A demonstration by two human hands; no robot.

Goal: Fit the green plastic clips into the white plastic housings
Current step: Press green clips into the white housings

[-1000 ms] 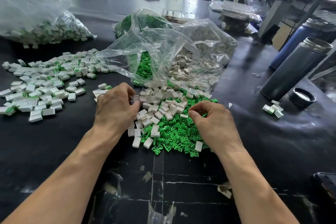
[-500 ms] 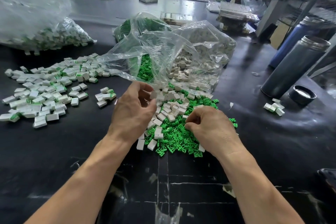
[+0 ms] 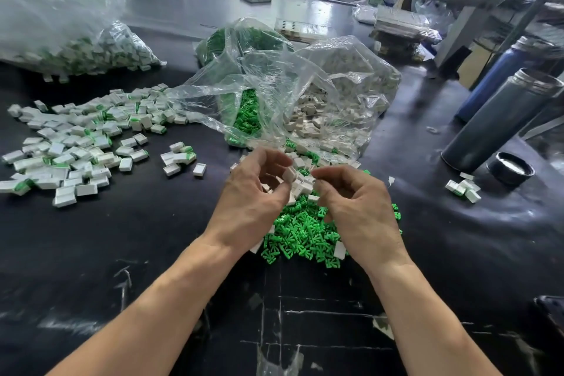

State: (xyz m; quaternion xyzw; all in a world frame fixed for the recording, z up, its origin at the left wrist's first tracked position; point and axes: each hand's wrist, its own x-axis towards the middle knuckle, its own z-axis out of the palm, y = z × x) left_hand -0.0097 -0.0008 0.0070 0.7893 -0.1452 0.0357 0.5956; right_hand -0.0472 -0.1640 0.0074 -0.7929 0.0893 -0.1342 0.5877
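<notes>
A heap of loose green clips (image 3: 300, 230) lies on the black table, with loose white housings (image 3: 300, 163) piled just behind it. My left hand (image 3: 251, 201) is raised over the heap and pinches one white housing (image 3: 289, 174) between thumb and fingertips. My right hand (image 3: 355, 204) hovers close to its right with fingers curled and fingertips pinched together; what they hold is too small to make out. Behind both hands, an open clear bag (image 3: 283, 94) spills green clips and white housings.
Assembled white-and-green pieces (image 3: 76, 143) spread across the left of the table, and a full bag of them (image 3: 79, 52) lies at the back left. A grey flask (image 3: 503, 119), its black lid (image 3: 510, 168) and a few housings (image 3: 464, 188) are on the right.
Both hands have lifted off the heap and come together. My left hand now pinches a white housing, raised above the pile.
</notes>
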